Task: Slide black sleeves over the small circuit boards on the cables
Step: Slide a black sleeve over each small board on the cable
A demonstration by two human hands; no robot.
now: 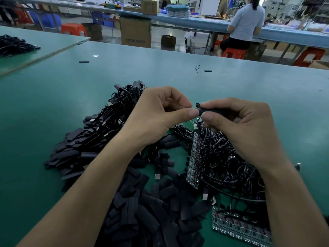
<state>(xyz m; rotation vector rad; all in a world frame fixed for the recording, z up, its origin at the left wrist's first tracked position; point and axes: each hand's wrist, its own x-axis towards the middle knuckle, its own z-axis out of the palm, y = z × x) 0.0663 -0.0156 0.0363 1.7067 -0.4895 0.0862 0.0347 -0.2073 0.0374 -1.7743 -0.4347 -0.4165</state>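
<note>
Pinching black sleeve [215, 111], left hand [156, 120], right hand [249, 131], cables [224, 157] below

Two bare hands, left hand [156, 118] and right hand [245, 129] — nails short and plain, thumbnails trimmed close, creased knuckles, faint tendon lines on the backs — left forearm [92, 189], right forearm [292, 202], both bare down to the frame's lower edge

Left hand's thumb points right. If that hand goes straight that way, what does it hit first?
The black sleeve pinched in the right hand. The left hand looks to be touching the sleeve's near end, though depth is unclear.
</note>
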